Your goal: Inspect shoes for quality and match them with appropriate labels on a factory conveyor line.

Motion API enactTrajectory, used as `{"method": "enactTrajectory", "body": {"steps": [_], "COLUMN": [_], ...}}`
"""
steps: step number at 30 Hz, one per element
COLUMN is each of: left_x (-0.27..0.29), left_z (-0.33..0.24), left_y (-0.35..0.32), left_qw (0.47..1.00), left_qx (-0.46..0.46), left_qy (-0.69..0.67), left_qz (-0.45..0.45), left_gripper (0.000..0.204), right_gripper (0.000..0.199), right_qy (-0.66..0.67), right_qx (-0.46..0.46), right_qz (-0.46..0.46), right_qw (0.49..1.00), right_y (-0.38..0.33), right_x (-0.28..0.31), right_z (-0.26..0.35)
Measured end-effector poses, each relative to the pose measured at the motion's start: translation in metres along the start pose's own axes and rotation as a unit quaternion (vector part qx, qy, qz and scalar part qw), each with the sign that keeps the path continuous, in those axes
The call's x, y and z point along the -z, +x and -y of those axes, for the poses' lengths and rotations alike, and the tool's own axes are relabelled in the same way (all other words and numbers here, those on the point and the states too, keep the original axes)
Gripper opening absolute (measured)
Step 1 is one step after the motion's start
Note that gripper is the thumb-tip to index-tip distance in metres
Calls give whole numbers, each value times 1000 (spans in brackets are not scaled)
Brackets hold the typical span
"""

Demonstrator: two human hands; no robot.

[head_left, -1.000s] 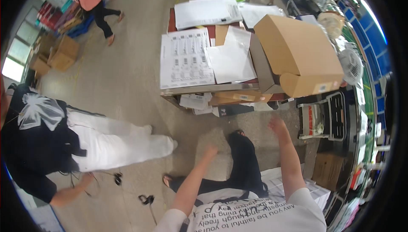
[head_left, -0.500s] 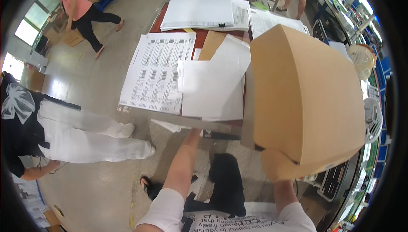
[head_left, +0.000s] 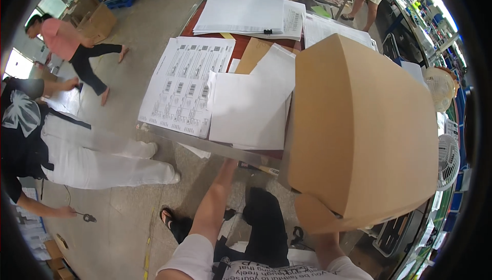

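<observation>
Box (head_left: 359, 126) fills right of frame, lifted over counter (head_left: 215, 147) edge. Both hands hidden under box and counter; can't tell finger state. Papers (head_left: 251, 106) lie center.

cardboard box (head_left: 359, 126) lifted off table (head_left: 241, 42) | now raised near the head (filling view) | both arms under it

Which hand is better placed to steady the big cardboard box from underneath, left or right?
Right, probably. The right forearm runs straight up under the cardboard box, its hand hidden beneath. The left arm reaches under the table edge, beside the box; its hand is hidden too.
</observation>
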State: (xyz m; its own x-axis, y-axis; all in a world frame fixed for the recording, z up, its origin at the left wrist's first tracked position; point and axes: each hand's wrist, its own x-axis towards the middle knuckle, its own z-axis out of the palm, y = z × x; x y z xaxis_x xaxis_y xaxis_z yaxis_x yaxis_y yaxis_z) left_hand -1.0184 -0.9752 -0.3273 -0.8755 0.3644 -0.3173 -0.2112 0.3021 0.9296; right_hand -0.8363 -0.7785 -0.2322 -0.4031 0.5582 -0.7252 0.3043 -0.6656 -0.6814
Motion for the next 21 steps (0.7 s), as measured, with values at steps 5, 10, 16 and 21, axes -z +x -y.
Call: {"method": "enactTrajectory", "body": {"steps": [5,10,16,21], "left_x": [12,54,144,280], "left_z": [-31,-39,-94,-124], "left_y": [-92,-190,-292,-358], "left_qw": [972,987,977,994], "left_qx": [13,26,158,103], "left_qy": [-218,-155,-137,-27], "left_qz": [-81,-35,32,-10], "left_gripper": [64,78,72,82], "right_gripper": [53,56,57,52], "right_qy": [17,27,-18,26], "right_qx": [-10,-69,-117,-158], "right_qz": [-19,21,21,144], "right_qw": [1000,997,993,977], "right_y": [-36,-102,-239,-345], "right_x": [147,162,150,83], "right_z": [-61,-75,-97,-127]}}
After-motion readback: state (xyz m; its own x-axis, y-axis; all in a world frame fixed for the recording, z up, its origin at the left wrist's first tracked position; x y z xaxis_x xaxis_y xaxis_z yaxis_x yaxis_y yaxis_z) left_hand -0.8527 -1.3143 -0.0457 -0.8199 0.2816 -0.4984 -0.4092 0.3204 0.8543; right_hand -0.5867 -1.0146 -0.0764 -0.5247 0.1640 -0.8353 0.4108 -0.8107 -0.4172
